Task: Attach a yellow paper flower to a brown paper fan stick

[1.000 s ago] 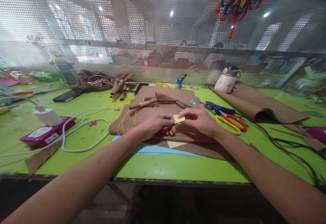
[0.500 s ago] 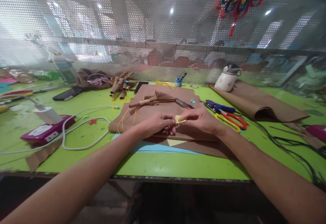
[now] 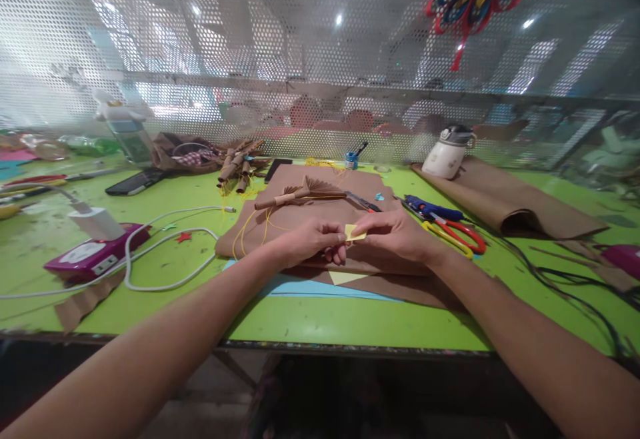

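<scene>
A green worktable runs the width of the frame below a perforated metal screen, its top crowded with craft supplies. At its centre lies a spread sheet of brown paper, with a blue sheet and a yellow triangle offcut showing at its near edge. A second brown roll sits to the right behind the red-and-yellow scissors, and a white charging cable loops from a magenta device on the left.

Over the brown sheet, the left hand and the right hand meet, each pinching one side of a small yellow paper scrap between thumb and fingertips; the scrap is held just above the sheet, apparently creased, though it is too small to read clearly.

The hazards are slight but real. So little paper shows between the fingers that an uneven pull could tear it or set a crooked fold. If either pinch slackens, the scrap could drop among the offcuts below. A folded brown paper fan lies just behind the hands, near enough for a knuckle to crush its pleats, and the yellow string trailing at the left wrist could snag.
</scene>
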The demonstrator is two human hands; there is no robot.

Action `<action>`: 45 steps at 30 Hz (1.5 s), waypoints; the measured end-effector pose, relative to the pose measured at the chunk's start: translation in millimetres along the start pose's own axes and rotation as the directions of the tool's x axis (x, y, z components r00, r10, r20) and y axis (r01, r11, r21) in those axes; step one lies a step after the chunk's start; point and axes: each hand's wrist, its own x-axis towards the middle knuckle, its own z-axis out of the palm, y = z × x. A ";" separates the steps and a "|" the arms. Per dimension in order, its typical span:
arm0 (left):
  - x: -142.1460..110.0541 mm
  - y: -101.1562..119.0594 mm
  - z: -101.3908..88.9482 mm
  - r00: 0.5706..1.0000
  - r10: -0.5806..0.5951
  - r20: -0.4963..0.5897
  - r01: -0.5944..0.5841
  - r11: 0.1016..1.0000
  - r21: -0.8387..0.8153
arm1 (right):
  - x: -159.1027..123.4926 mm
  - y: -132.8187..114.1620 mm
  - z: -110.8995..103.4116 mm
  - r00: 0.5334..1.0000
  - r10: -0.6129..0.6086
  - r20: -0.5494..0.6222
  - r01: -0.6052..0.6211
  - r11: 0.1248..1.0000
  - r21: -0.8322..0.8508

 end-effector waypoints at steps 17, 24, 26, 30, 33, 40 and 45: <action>3.2 -2.1 6.1 0.997 0.074 -0.009 -0.068 0.952 0.300 | 4.1 6.9 20.1 0.948 0.298 -0.115 -0.248 0.914 0.321; 3.6 -0.9 5.6 0.998 0.069 -0.012 -0.063 0.957 0.282 | 4.4 4.6 21.3 0.948 0.286 -0.137 -0.235 0.924 0.303; 2.6 0.8 6.0 0.997 0.074 -0.008 -0.069 0.958 0.280 | 4.5 5.1 21.7 0.945 0.288 -0.155 -0.241 0.933 0.268; 0.6 4.2 7.9 0.998 0.055 -0.024 -0.047 0.964 0.263 | 5.1 5.5 23.1 0.941 0.290 -0.175 -0.252 0.945 0.210; 0.0 6.4 9.0 0.999 0.034 -0.024 -0.026 0.963 0.267 | 5.6 4.1 24.2 0.938 0.296 -0.180 -0.261 0.945 0.196; 1.3 6.5 8.9 0.999 0.019 -0.039 -0.007 0.962 0.273 | 5.8 2.5 25.0 0.935 0.304 -0.182 -0.263 0.939 0.222; 0.8 5.6 8.6 0.999 0.033 -0.041 -0.020 0.954 0.300 | 5.7 3.1 26.2 0.935 0.305 -0.180 -0.263 0.939 0.223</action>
